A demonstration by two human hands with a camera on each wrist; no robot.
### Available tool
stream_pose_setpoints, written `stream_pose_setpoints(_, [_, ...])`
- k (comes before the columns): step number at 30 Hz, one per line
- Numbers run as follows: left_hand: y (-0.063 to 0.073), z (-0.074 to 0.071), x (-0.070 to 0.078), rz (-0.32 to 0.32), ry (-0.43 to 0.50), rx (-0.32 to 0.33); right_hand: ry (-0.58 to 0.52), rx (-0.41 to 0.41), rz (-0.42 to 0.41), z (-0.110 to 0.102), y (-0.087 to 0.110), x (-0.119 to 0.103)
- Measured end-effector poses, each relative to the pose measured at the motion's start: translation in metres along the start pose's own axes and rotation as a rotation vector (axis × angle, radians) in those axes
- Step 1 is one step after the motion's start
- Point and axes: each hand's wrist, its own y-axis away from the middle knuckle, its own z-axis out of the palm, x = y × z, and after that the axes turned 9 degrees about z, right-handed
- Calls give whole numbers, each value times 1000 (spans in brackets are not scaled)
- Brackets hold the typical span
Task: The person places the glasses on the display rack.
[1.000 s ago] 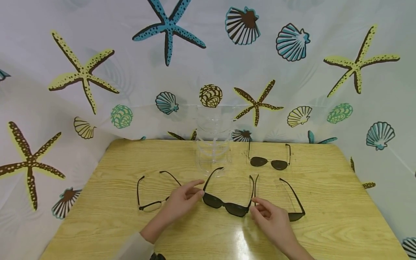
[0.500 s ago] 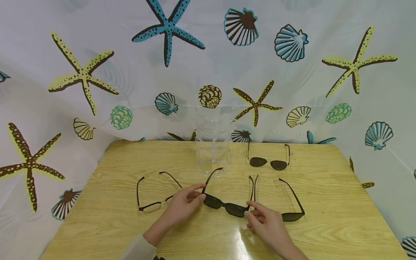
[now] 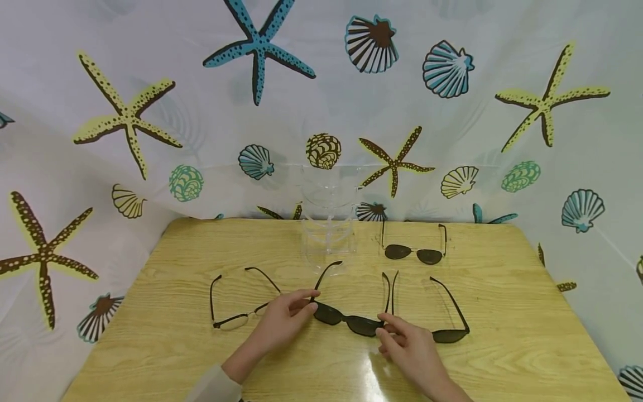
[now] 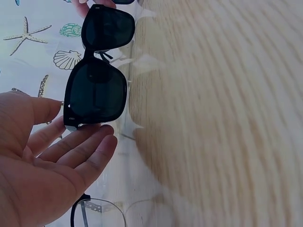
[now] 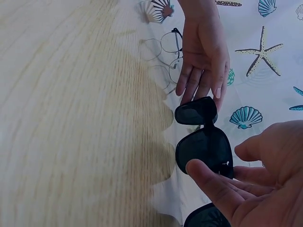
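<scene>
Black sunglasses (image 3: 361, 325), with both temples unfolded towards the back, lie mid-table between my hands. My left hand (image 3: 281, 321) has thumb and forefinger at their left corner; in the left wrist view its other fingers (image 4: 102, 153) extend below the frame. At the right corner, my right hand (image 3: 414, 346) pinches the frame with thumb and fingertips. Clear-lens glasses (image 3: 232, 321) with a black browline lie left, partly covered by my left hand. Another dark pair of sunglasses (image 3: 449, 336) is on the right, one side hidden behind my right hand.
A clear acrylic stand (image 3: 329, 234) with curved tiers rises at the back of the wooden table (image 3: 191, 245). Aviator sunglasses (image 3: 429, 257) lie right of it. A white cloth (image 3: 211, 123) printed with starfish and shells hangs behind and at both sides.
My right hand has moved left onto the sunglasses' right corner, uncovering more of the right-hand pair. My left hand has come slightly closer around the left corner.
</scene>
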Motion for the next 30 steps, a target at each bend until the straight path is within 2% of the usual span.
stream_pose_setpoints(6, [1,0,-2,-11,-7,10,18,16,-1,1,1,1])
stream_pose_setpoints(12, [4,-1,-2,28,1,14,30,23,-1,1,2,0])
stream_pose_setpoints(17, [9,-5,1,27,12,14,39,30,-17,1,3,-3])
stream_pose_setpoints(24, [16,-11,6,42,80,11,52,66,-51,0,3,-11])
stream_pose_setpoints(30, [18,-15,11,9,145,37,83,137,-105,0,-5,-15])
